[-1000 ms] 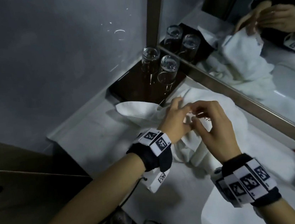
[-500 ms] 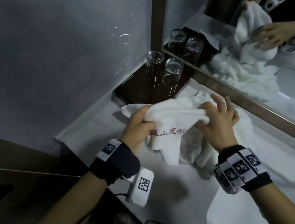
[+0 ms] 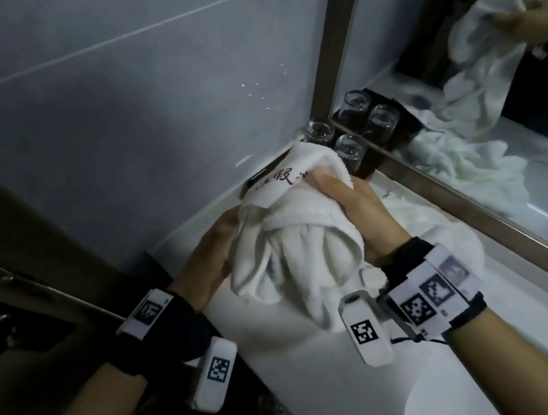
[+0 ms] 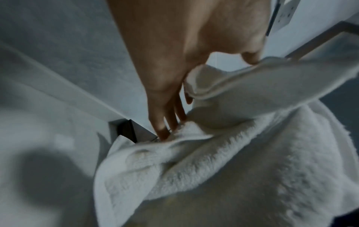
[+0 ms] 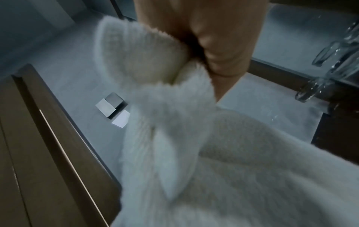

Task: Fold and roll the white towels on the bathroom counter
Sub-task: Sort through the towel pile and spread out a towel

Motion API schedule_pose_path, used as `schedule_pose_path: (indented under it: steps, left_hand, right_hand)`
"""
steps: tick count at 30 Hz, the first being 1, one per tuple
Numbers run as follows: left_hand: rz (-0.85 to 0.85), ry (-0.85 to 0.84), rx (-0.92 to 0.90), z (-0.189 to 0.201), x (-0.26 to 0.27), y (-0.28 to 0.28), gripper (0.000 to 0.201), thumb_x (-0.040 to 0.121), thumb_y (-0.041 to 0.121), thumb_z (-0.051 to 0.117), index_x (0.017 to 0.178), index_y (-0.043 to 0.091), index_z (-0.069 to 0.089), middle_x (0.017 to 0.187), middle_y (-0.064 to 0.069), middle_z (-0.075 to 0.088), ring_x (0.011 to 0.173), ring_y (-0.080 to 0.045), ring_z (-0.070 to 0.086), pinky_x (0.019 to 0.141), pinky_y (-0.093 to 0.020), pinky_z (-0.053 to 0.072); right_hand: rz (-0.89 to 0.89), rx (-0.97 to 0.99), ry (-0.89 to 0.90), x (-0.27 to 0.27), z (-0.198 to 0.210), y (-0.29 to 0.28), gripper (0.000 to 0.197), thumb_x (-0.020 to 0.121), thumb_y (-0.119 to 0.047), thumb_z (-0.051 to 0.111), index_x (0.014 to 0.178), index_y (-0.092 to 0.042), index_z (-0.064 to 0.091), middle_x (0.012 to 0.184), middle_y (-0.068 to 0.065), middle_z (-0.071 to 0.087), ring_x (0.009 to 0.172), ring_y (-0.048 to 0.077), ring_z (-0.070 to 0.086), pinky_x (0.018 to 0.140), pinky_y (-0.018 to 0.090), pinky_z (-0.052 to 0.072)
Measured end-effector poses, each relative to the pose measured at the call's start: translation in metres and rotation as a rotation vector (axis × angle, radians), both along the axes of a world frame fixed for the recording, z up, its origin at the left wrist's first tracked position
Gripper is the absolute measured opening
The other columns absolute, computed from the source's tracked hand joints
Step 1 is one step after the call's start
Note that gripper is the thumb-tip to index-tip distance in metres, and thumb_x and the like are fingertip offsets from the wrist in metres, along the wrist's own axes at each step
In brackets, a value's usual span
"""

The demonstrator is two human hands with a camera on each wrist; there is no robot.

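Observation:
A white towel (image 3: pixel 291 246) with red embroidered characters hangs bunched in the air above the counter (image 3: pixel 285 364). My left hand (image 3: pixel 212 252) holds its left edge; in the left wrist view the towel (image 4: pixel 233 161) has a fold between the thumb and the long fingers (image 4: pixel 165 119). My right hand (image 3: pixel 355 204) grips the upper right of the bundle, thumb on top by the lettering. In the right wrist view the towel (image 5: pixel 184 138) hangs from that hand (image 5: pixel 217 50). Another white towel (image 3: pixel 448 230) lies crumpled on the counter behind my right wrist.
Upturned glasses (image 3: pixel 350 149) stand on a dark tray in the corner, just beyond the lifted towel. A mirror (image 3: pixel 493 94) runs along the right. The sink basin (image 3: pixel 445 403) is at lower right. A grey wall is on the left, with a dark wooden door (image 5: pixel 38 153) beyond the counter's end.
Both hands took hold of the towel on the counter and lifted it. It now hangs higher and more bunched between them, with the lettering turned to the top.

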State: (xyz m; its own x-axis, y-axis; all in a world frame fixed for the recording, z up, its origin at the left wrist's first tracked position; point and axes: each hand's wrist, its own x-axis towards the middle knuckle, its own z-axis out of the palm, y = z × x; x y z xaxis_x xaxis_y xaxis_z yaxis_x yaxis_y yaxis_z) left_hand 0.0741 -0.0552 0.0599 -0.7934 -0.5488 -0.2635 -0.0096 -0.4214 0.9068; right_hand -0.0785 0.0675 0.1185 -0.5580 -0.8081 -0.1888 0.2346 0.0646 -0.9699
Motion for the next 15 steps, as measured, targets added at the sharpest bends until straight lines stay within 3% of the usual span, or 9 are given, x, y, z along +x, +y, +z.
schedule_pose_path:
  steps: [2,4,6,8,11,13,15]
  left_hand:
    - [-0.026,0.064,0.022,0.0,0.017,0.002,0.028,0.083,0.037,0.051,0.106,0.032,0.066,0.11,0.009,0.07,0.102,-0.004,0.065,0.076,-0.017,0.055]
    - [-0.027,0.041,-0.092,0.0,0.029,0.0,0.034,0.075,0.022,0.066,0.108,0.03,0.062,0.109,0.006,0.069,0.103,-0.012,0.064,0.083,-0.023,0.055]
    - [0.06,-0.065,-0.304,0.0,0.036,-0.005,0.042,0.071,0.002,0.076,0.102,0.027,0.061,0.099,0.01,0.07,0.097,-0.016,0.064,0.077,-0.015,0.054]
    - [0.191,-0.141,-0.489,0.002,0.044,-0.014,0.042,0.072,-0.004,0.073,0.101,0.022,0.06,0.099,0.008,0.066,0.094,-0.013,0.06,0.075,-0.008,0.05]
    - [0.36,-0.107,-0.517,0.006,0.06,-0.028,0.039,0.08,-0.013,0.057,0.109,0.013,0.061,0.101,-0.001,0.066,0.096,-0.014,0.06,0.085,-0.017,0.047]
    - [0.378,-0.087,-0.522,0.011,0.069,-0.033,0.042,0.081,-0.019,0.043,0.11,0.006,0.06,0.092,0.008,0.068,0.09,-0.003,0.062,0.086,-0.012,0.046]
    - [0.333,-0.139,-0.604,0.014,0.072,-0.034,0.041,0.083,-0.019,0.039,0.111,0.004,0.06,0.091,0.006,0.067,0.083,0.009,0.061,0.082,-0.004,0.044]
  right_hand:
    - [0.083,-0.044,-0.108,0.007,0.0,-0.001,0.032,0.093,-0.03,0.05,0.109,-0.006,0.063,0.1,0.011,0.072,0.093,0.023,0.069,0.076,0.03,0.058]
    - [0.159,-0.057,-0.164,0.014,-0.005,0.001,0.044,0.091,-0.031,0.055,0.122,-0.001,0.055,0.116,0.018,0.066,0.107,0.031,0.064,0.09,0.039,0.054]
    - [0.191,-0.032,-0.12,0.021,-0.013,0.003,0.046,0.088,-0.026,0.06,0.127,-0.004,0.05,0.122,0.018,0.062,0.111,0.032,0.061,0.094,0.044,0.051]
    - [0.082,0.055,-0.046,0.024,-0.025,0.007,0.045,0.086,-0.022,0.063,0.128,-0.011,0.049,0.122,0.013,0.063,0.109,0.03,0.063,0.092,0.046,0.052]
    - [-0.099,0.124,-0.001,0.021,-0.035,0.016,0.03,0.091,-0.022,0.057,0.113,-0.002,0.056,0.108,0.018,0.064,0.095,0.03,0.064,0.081,0.039,0.053]
    - [-0.096,0.145,-0.103,0.014,-0.041,0.023,0.03,0.093,-0.023,0.053,0.102,0.004,0.063,0.096,0.021,0.068,0.083,0.029,0.067,0.068,0.03,0.056]
    - [-0.034,0.188,-0.186,0.014,-0.046,0.029,0.027,0.095,-0.02,0.049,0.094,-0.003,0.07,0.083,0.01,0.074,0.074,0.019,0.071,0.06,0.024,0.055]
